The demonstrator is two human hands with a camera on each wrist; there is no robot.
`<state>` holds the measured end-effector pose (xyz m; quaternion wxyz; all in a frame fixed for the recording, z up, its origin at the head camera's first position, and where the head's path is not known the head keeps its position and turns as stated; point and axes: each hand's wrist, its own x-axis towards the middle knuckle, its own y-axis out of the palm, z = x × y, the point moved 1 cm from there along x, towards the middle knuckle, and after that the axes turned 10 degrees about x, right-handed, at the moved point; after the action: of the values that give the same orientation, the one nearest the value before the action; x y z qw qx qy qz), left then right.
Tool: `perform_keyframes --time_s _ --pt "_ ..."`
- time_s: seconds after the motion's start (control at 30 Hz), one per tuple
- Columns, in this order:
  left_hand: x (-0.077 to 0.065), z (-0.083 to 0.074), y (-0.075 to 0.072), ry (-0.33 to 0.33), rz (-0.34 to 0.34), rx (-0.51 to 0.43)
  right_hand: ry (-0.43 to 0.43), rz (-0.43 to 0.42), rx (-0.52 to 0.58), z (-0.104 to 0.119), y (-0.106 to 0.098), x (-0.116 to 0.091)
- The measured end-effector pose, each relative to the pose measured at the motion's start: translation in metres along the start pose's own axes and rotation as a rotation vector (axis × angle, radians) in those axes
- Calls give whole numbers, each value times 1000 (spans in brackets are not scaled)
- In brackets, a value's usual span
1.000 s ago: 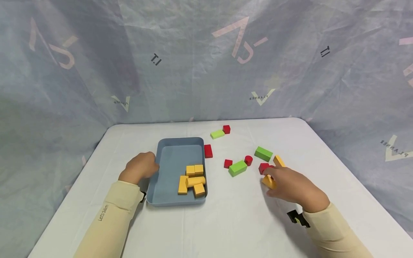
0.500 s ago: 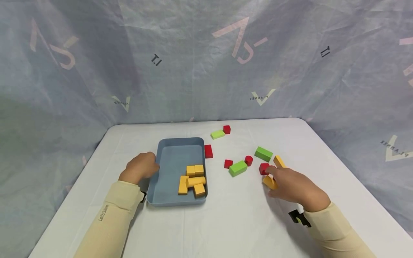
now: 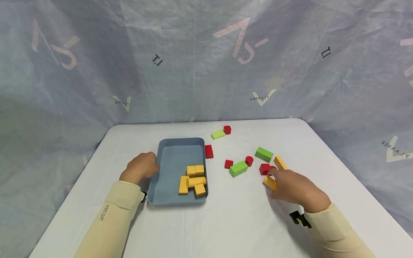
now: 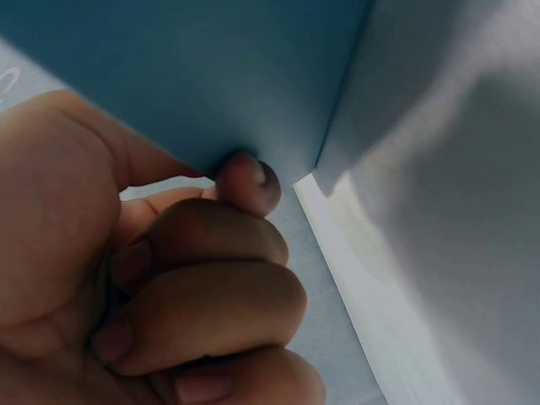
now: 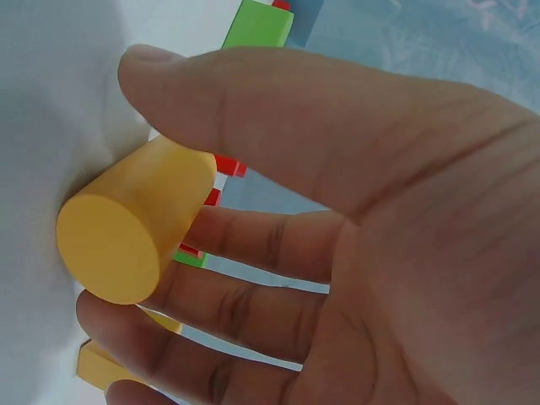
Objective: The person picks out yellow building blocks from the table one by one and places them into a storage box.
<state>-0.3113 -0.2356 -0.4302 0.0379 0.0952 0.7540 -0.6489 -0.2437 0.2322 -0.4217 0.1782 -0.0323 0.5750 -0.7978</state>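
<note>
My left hand [image 3: 140,167] grips the left wall of the blue-grey tray [image 3: 169,195]. In the left wrist view, the tray's wall [image 4: 219,93] lies between thumb and curled index finger, the other fingers curled below. My right hand [image 3: 295,189] is at a yellow cylinder block [image 3: 270,183] lying on the table. Close up, the right wrist view has the cylinder [image 5: 126,224] between the thumb on one side and bent fingers on the other. Beside these fingertips sit a red block [image 3: 264,169] and a yellow rectangular block [image 3: 280,163].
Inside the tray are several yellow blocks [image 3: 195,182]. Green blocks [image 3: 238,168] and red blocks [image 3: 228,164] are scattered right of the tray, with a light green block [image 3: 218,134] farther back. A grey printed cloth [image 3: 200,82] hangs behind the white table [image 3: 226,222].
The right hand has shifted very slightly right and the yellow cylinder has turned a little beside its fingers. The left hand and tray stay where they were.
</note>
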Motion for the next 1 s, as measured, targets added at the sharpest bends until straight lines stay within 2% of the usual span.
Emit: perform_keyframes --time_s 0.1,0.33,0.7,1.0 --pt "0 0 0 -4 -1 1 -6 -8 -7 -1 1 0" --pt "-2 -2 -2 -7 6 0 -59 -91 -41 -4 4 2" --pt "-2 -2 -2 -11 15 -3 -9 -89 -45 -6 7 7" --pt "-2 -3 -3 -17 19 -3 -16 -112 -46 -9 9 8"
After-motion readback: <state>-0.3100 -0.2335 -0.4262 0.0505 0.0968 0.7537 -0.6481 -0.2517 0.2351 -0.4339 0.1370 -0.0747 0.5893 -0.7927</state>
